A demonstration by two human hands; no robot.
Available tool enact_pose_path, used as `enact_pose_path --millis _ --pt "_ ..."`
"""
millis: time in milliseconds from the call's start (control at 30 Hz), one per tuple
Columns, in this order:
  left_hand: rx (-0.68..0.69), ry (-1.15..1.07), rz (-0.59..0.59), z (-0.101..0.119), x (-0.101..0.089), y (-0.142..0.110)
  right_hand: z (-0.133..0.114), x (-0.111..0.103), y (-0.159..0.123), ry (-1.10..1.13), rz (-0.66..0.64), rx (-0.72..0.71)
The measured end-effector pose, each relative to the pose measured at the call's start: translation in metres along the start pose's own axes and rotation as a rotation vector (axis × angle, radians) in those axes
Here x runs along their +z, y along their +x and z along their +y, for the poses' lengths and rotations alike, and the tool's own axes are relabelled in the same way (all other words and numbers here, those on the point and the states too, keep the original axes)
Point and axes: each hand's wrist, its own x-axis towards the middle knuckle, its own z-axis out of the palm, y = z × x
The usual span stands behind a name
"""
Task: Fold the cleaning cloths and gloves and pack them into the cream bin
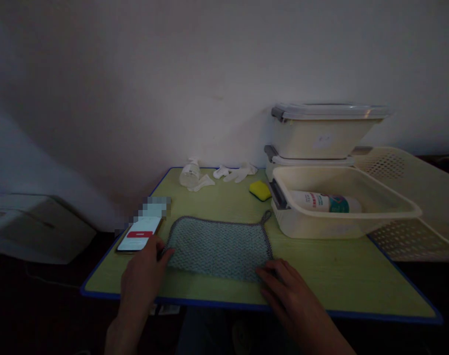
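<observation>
A grey-green knitted cloth (219,245) lies flat on the green table (339,276), a small loop at its far right corner. My left hand (142,276) rests at the cloth's near left corner, thumb touching its edge, fingers curled loosely. My right hand (283,291) lies at the near right corner with fingers spread flat on the cloth's edge. A phone (139,234) with a lit screen sits just beyond my left hand.
A cream tub (391,209) holding a bottle (326,202) stands at the right, lidded containers (324,130) stacked behind it. A yellow sponge (260,190), white gloves (235,172) and a small spray bottle (190,173) lie near the wall. A perforated basket (424,192) sits far right.
</observation>
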Motion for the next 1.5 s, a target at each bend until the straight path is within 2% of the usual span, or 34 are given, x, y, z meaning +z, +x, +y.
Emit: enact_pose_path --millis 133,233,333,400,533,667,800,967,1100,1233,1500 --pt "-0.054 -0.070 0.159 0.006 -0.010 0.011 -0.011 0.000 0.010 0.068 -0.034 -0.019" --pt "-0.040 -0.199 0.348 0.021 -0.014 0.013 -0.012 0.000 0.011 0.140 -0.012 -0.026" --pt "0.066 -0.332 0.512 0.045 -0.014 0.009 -0.009 -0.002 0.006 0.163 -0.022 -0.021" --pt "0.198 -0.396 0.551 0.063 -0.010 0.003 -0.007 -0.004 0.003 0.161 -0.050 -0.014" --pt "0.512 -0.488 0.478 0.094 0.008 -0.015 -0.005 -0.006 0.002 0.177 -0.083 0.006" --pt "0.739 -0.411 0.306 0.114 0.034 -0.037 -0.005 -0.006 0.004 0.205 -0.066 -0.003" --pt "0.799 -0.258 0.130 0.119 0.054 -0.050 -0.003 -0.004 0.005 0.246 -0.022 -0.042" --pt "0.767 -0.429 0.004 0.109 0.058 -0.051 0.001 -0.004 0.003 0.302 -0.012 -0.030" --pt "0.866 -0.484 0.070 0.100 0.056 -0.054 0.004 -0.003 0.000 0.344 0.021 -0.001" --pt "0.958 -0.415 0.157 0.100 0.058 -0.059 0.002 -0.002 -0.001 0.391 0.023 0.034" --pt "0.961 -0.356 0.159 0.104 0.061 -0.061 0.000 -0.002 0.000 0.456 0.047 0.066"
